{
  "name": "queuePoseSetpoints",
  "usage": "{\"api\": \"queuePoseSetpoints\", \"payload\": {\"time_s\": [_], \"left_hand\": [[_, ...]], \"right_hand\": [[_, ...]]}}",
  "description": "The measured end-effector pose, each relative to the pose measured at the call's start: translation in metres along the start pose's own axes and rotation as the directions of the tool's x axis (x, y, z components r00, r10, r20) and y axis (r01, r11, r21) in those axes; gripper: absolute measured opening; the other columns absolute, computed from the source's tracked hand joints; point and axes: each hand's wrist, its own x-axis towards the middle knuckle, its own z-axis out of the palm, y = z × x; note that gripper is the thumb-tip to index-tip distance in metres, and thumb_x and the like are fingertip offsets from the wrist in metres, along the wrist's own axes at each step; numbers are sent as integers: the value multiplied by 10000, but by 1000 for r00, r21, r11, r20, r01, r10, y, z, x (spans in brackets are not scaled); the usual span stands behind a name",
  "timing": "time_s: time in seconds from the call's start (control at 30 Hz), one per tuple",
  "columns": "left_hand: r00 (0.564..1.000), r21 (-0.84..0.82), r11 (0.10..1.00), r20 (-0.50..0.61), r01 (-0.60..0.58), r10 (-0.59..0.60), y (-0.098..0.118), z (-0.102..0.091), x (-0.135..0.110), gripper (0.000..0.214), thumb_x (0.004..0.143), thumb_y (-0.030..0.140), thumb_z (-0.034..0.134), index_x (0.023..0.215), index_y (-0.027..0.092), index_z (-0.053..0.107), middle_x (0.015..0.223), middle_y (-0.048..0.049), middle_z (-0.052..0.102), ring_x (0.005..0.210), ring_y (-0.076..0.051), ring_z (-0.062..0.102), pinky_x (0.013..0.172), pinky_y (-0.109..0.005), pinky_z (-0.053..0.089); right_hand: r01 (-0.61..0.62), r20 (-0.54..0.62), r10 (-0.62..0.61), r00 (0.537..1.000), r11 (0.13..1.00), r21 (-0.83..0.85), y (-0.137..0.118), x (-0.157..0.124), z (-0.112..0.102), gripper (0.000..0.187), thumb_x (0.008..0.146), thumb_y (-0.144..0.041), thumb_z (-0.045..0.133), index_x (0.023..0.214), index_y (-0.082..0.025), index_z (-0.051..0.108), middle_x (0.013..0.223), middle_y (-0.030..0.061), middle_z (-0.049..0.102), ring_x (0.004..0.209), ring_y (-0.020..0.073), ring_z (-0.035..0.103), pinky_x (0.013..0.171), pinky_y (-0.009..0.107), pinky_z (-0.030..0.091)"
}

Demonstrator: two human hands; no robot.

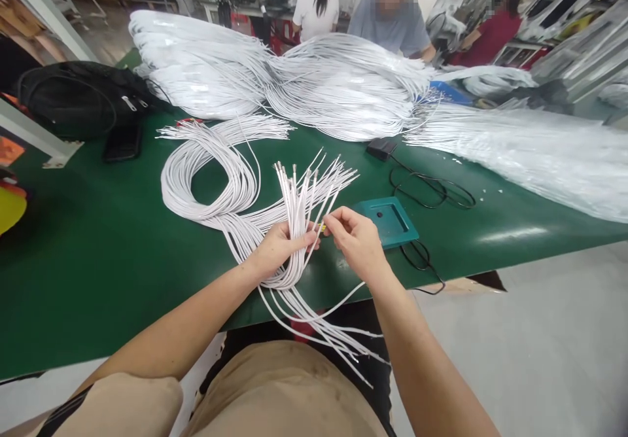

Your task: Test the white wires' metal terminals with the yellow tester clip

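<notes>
My left hand [282, 248] is wrapped round a bundle of thin white cables [294, 211], whose metal-tipped ends fan upward above it. Close by on the right, my right hand [354, 237] has thumb and fingertips pinched together beside the bundle, at one white cable. A small yellow piece [322, 228] shows between the two hands; its kind is unclear. More cables from the bundle loop below my left hand and hang over the table's front edge. Behind it lies a coiled bundle of white cables [179, 185], partly under the held ones.
Large heaps of white cables [338, 87] span the back of the green table [122, 247]. On the right are a teal tray-like device [409, 229] with a black cord and a black adapter [381, 148]. A phone [122, 142] and black bag [73, 100] lie left. Several people sit beyond.
</notes>
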Motion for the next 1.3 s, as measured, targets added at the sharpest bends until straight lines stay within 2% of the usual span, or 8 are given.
{"api": "queuePoseSetpoints", "payload": {"time_s": [0.17,0.3,0.53,0.63,0.77,0.9,1.07,1.3], "left_hand": [[998,-176,984,-60,-20,9,-1,-2,3,269,751,334,742,885,137,619,987,-68,696,868,-141,647,810,-289,502],[999,-215,976,-31,-15,8,-3,-3,4,241,739,259,752,837,137,569,896,-39,687,794,-115,637,770,-265,498],[996,-23,996,-21,-84,83,1,-1,2,286,737,264,742,804,151,487,782,12,613,672,-93,619,588,-207,434],[993,84,990,-16,-115,117,2,0,1,294,739,279,738,793,161,475,676,41,583,583,-63,540,572,-205,413],[992,142,982,20,-124,122,2,0,0,255,756,271,717,804,158,493,685,24,607,600,-70,533,600,-222,426],[995,71,992,20,-102,101,3,2,0,257,762,273,711,803,156,485,712,14,605,604,-70,540,598,-227,426],[996,-8,996,9,-83,83,2,3,-1,266,762,263,709,811,161,468,727,7,606,628,-81,566,582,-223,417],[988,0,992,94,-123,122,-3,2,-1,253,797,266,682,850,165,457,759,-1,611,674,-105,604,646,-259,453]], "right_hand": [[-83,133,61,989,982,168,10,-16,13,280,873,-428,555,705,-205,541,619,-28,590,491,91,436,512,245,353],[-187,247,136,959,963,193,17,-29,21,294,870,-438,563,700,-200,537,594,-23,582,477,94,427,494,250,344],[-101,-17,102,995,992,79,9,-16,12,291,819,-481,608,835,-192,645,727,9,648,595,118,513,582,264,394],[-99,15,99,995,995,31,2,-6,12,301,730,-485,698,795,-194,656,678,8,650,626,146,555,602,276,417],[-131,57,124,991,981,141,1,-1,15,256,730,-429,698,691,-180,656,650,20,651,623,144,546,609,279,420],[-206,97,183,978,911,357,10,-3,17,227,743,-402,680,726,-176,684,683,18,626,600,112,448,573,263,370],[-361,230,279,932,662,657,17,-7,23,294,680,-372,747,566,-176,560,581,-26,464,556,93,389,538,255,336],[-356,273,234,933,704,614,9,5,20,337,747,-499,679,726,-163,683,541,-51,401,522,104,439,546,272,375]]}}
